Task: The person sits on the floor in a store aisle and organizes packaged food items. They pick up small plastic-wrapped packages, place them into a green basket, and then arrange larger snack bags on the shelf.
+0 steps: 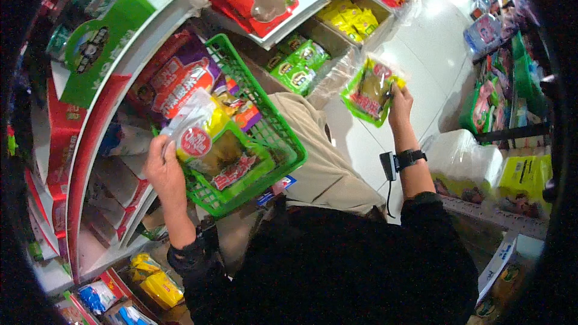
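My left hand (166, 167) grips the top corner of a green and yellow food packet (230, 153) with a clear window, above a green plastic shopping basket (275, 131). In the basket lie a large red and purple bag (180, 83) and smaller purple and orange packets (237, 104). To the right, over the floor, my right hand (399, 101) pinches the edge of a smaller green-edged packet (370, 92) with dark contents showing through its clear front. The basket seems to rest by my lap; what supports it is hidden.
White store shelves (126, 63) curve along the left. Red pouches (266, 4) lie on the upper shelf. Below it stand cartons with green packets (300, 65) and yellow packets (350, 18). Wrapped paper packs (469, 162) and hanging goods line the right, across the tiled floor (424, 54).
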{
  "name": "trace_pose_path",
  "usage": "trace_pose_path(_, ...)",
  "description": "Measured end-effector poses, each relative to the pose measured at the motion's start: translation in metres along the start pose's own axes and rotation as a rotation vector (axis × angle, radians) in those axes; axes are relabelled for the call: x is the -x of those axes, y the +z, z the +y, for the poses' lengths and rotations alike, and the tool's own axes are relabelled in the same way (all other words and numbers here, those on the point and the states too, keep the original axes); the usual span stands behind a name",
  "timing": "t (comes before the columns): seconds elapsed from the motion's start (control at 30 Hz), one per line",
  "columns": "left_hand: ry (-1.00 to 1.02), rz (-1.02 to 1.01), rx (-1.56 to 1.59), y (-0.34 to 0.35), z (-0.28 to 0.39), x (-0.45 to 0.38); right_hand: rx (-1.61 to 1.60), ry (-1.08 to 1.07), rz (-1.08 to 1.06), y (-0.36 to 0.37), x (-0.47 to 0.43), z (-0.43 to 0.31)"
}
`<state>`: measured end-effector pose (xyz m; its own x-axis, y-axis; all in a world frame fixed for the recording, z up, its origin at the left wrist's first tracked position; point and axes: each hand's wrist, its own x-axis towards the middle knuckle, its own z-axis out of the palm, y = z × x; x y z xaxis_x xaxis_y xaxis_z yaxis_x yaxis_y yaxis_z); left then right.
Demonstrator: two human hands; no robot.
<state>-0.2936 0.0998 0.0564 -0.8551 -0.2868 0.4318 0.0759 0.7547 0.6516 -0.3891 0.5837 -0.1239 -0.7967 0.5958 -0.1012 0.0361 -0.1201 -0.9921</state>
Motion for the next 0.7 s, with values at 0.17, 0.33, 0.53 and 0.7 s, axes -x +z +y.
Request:
trace_pose_path(0.17,0.047,0.05,-0.027,-0.009,0.029,0.017,0.738,-0.06,0.136,-0.09,0.005,0.115)
trace_pose_path(0.33,0.118,0.124,0.005,-0.008,0.034,0.032,0.739,0.292,0.189,-0.137,0.042,0.213)
trace_pose_path(0.53,0.191,0.18,-0.006,-0.013,0.05,0.041,0.992,0.42,0.012,-0.122,0.076,0.209)
trace_pose_path(0.7,0.252,0.199,-0.008,-0.005,0.058,0.04,1.008,0.292,0.033,-0.134,0.077,0.214)
